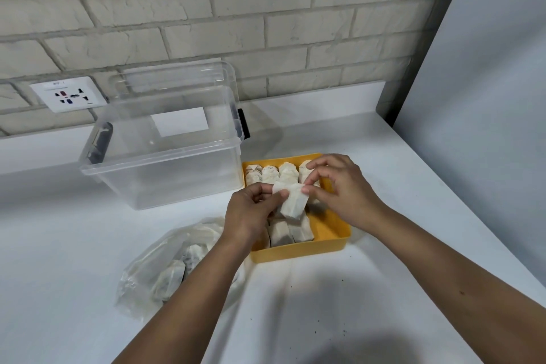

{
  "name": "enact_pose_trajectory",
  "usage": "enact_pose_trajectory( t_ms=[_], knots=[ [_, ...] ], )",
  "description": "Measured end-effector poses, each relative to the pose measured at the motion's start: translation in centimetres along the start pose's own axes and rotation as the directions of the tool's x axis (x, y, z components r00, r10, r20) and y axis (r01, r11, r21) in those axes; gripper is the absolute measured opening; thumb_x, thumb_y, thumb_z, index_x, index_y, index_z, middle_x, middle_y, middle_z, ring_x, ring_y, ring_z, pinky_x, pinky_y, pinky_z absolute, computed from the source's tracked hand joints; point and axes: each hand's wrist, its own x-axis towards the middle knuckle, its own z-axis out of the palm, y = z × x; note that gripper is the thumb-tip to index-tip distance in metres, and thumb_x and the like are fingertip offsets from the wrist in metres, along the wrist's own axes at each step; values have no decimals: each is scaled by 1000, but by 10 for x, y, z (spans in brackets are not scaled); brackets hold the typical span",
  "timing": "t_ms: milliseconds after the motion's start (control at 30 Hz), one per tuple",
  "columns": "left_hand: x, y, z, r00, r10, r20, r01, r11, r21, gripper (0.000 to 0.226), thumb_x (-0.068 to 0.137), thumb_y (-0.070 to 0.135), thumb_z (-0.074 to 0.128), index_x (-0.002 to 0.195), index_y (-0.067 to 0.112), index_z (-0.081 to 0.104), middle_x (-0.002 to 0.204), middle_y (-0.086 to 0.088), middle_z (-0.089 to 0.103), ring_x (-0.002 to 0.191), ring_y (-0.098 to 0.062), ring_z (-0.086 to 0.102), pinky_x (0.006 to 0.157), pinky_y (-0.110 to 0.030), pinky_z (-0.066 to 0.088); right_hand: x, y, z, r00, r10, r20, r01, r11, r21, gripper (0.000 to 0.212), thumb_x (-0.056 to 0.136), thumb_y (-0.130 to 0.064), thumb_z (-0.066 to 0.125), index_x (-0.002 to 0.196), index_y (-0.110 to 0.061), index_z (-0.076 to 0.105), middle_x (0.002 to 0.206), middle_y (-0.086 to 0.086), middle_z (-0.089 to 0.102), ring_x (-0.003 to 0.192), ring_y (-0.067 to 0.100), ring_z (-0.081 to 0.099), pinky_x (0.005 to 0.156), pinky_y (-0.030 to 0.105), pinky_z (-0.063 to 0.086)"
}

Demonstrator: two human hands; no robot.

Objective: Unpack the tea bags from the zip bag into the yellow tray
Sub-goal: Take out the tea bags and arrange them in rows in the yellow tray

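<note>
The yellow tray [331,247] sits on the white counter right of centre, with several tea bags [279,173] lined up in rows inside it. Above the tray's middle, my left hand [251,213] and my right hand [342,186] both pinch one white tea bag [292,202], the left at its upper left corner, the right at its upper right edge. The clear zip bag [174,263] lies on the counter to the left of the tray, partly under my left forearm, with several tea bags still inside.
A clear plastic storage box [165,168] with its lid propped behind stands just left of and behind the tray. A wall socket [69,94] sits on the brick wall. A grey panel [487,97] borders the counter on the right.
</note>
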Motion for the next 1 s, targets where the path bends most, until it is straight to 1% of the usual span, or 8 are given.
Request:
enact_pose_trajectory(
  t_ms=[67,167,300,500,667,800,900,1000],
  knots=[
    [0,0,-3,999,19,-36,-18,1000,20,13,79,24,83,83,18,73,85,-6,75,84,-24,71,80,-33,59,-3,0,-12,998,32,49,-26,993,-114,9,84,-34,72,85,-25,71,127,-10,58,130,14,38,110,35,28],
    [0,0,-7,996,39,-77,-35,998,61,15,80,28,82,88,19,74,90,-6,76,87,-23,72,83,-36,59,-12,3,-28,947,163,277,-97,967,-237,7,87,-38,68,82,-33,66,149,-9,41,146,17,18,116,37,18],
    [-1,-2,-7,992,55,-114,-44,994,97,20,87,33,75,99,16,76,88,1,76,84,-17,72,83,-33,59,-19,13,-30,872,245,424,-103,938,-330,7,89,-41,65,83,-37,64,158,-9,24,150,17,5,119,41,14],
    [0,-7,-4,992,83,-95,-67,985,159,14,91,34,70,91,21,77,84,5,76,84,-16,70,85,-36,57,3,29,-4,914,233,333,-52,880,-473,20,91,-42,61,100,-27,70,159,-5,25,150,21,6,119,42,12],
    [1,-10,-7,994,72,-85,-58,987,152,13,90,33,71,90,21,77,85,5,76,87,-18,71,90,-41,57,12,34,12,966,173,191,-31,814,-579,22,92,-45,57,96,-28,70,160,-2,21,150,22,-2,120,48,0],
    [2,-8,-8,996,34,-77,-26,995,98,14,86,30,76,96,20,76,91,2,75,89,-16,71,92,-37,57,16,34,16,968,181,173,-41,797,-603,24,90,-50,57,99,-30,69,160,-2,24,150,23,0,119,50,-3],
    [1,-5,-8,997,21,-68,-15,997,79,13,85,28,78,96,22,74,95,2,75,93,-16,70,90,-31,57,12,28,13,973,180,145,-86,865,-494,29,84,-54,64,105,-34,64,155,-3,31,149,22,9,119,49,0],
    [0,-2,-4,999,34,-29,-32,996,82,16,85,26,77,99,18,75,90,3,76,81,-8,71,78,-20,56,8,6,3,986,131,99,-106,969,-222,36,76,-54,72,106,-35,66,131,-8,55,129,17,40,109,36,21]
  ],
)
